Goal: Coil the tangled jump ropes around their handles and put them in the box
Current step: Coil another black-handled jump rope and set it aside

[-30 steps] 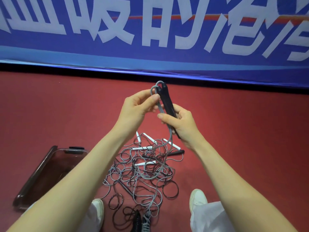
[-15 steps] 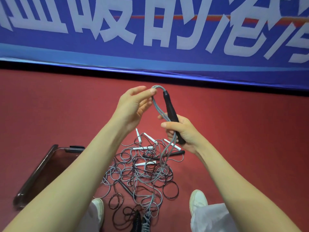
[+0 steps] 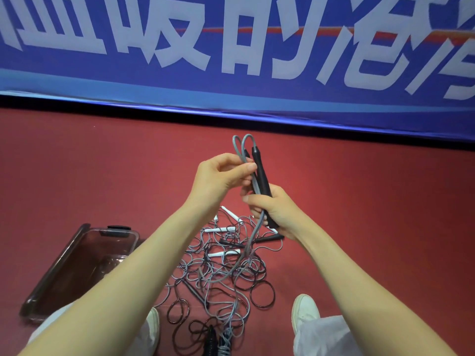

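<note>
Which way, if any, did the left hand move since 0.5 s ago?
Yes. Against the banner's lower edge, which stays put in frame, the left hand shifted slightly down and right, now pinching the grey rope beside the black handle.

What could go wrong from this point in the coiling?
1. The grey rope runs from the black handles down into the tangled pile; winding may well tighten knots or drag other ropes up.
2. Only the left hand pinches the loops above the right hand; a slip could undo them.
</note>
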`<state>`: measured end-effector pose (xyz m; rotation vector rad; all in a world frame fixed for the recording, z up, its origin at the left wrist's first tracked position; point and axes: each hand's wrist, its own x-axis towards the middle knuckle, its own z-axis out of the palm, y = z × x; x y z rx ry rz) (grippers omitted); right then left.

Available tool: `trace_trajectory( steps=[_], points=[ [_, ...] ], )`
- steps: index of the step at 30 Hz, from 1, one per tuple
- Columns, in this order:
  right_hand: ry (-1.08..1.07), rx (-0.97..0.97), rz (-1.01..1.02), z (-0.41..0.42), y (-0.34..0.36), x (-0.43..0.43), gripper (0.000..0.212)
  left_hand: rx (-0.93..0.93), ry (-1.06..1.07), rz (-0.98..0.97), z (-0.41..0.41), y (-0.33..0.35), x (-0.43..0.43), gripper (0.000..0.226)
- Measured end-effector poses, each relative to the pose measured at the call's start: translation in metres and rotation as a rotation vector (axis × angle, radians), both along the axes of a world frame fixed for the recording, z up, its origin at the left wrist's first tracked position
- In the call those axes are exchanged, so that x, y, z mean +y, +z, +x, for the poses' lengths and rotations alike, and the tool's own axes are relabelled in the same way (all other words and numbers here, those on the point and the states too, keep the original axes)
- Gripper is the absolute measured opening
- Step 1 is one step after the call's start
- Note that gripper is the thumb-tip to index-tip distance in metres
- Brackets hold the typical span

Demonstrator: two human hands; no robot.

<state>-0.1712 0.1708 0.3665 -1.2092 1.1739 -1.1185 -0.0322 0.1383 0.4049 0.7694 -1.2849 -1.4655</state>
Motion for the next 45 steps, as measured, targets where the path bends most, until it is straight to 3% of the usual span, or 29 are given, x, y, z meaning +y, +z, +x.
trace_trajectory(
  steps=[4,6,10,16,20,25,28,30,36,42,45],
  points=[
    [0.013,0.005,-0.047,0.003,0.003,0.003,0.013,0.048,0.080,0.042,0.001,-0.004,-0.003,0.029],
    [0.008,0.036,-0.078,0.003,0.005,0.005,0.012,0.068,0.020,0.087,0.003,-0.004,-0.007,0.035],
    [0.083,-0.006,-0.039,0.002,0.007,0.006,0.009,0.048,-0.196,0.061,0.004,-0.004,-0.008,0.021],
    [0.166,-0.061,0.051,0.005,0.004,0.008,0.009,-0.027,-0.272,0.083,0.007,-0.005,-0.012,0.019],
    [0.158,-0.027,0.087,0.005,0.006,0.009,0.009,0.008,-0.209,0.097,0.003,-0.008,-0.011,0.011],
    [0.011,0.124,-0.018,0.008,0.009,0.009,0.009,-0.025,-0.114,0.092,0.002,-0.002,-0.013,0.004],
    [-0.118,0.552,-0.204,0.007,0.003,0.013,0.017,-0.013,-0.035,0.053,0.007,0.003,-0.018,0.006],
    [-0.146,0.759,-0.274,0.007,0.000,0.016,0.033,-0.001,-0.016,0.033,0.008,0.003,-0.018,0.006],
    [-0.091,0.709,-0.313,0.008,0.003,0.017,0.067,0.015,-0.038,0.039,0.009,0.004,-0.020,0.006],
    [-0.040,0.707,-0.343,0.006,0.002,0.018,0.068,-0.008,-0.051,0.071,0.007,0.000,-0.019,0.007],
    [-0.049,0.683,-0.352,0.007,0.002,0.017,0.066,0.064,-0.062,0.106,0.002,-0.003,-0.016,0.005]
  ],
)
